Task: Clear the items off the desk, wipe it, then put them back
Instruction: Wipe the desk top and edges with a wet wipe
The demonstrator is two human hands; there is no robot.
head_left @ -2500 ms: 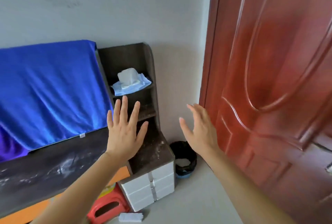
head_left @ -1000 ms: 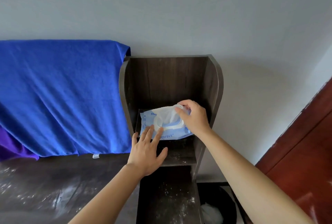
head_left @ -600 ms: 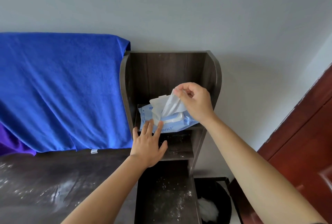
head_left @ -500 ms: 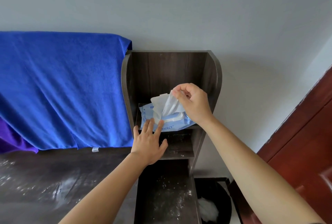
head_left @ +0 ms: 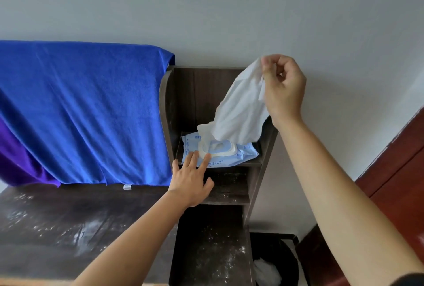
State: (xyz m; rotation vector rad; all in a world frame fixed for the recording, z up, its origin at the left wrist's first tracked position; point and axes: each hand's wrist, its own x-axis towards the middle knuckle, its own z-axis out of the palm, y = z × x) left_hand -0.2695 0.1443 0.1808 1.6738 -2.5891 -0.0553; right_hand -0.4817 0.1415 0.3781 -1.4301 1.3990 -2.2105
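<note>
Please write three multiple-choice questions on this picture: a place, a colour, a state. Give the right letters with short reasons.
1. Where is the wipes pack? A. on the desk B. on a shelf of the dark unit C. in the bin
2. The large cloth left of the unit is: A. green B. blue C. red
3. The right hand: A. rests flat B. hangs idle C. pinches a white wipe
Answers: 1 B, the pack lies on a shelf board; 2 B, the cloth is plainly blue; 3 C, it pinches the wipe's top corner.
</note>
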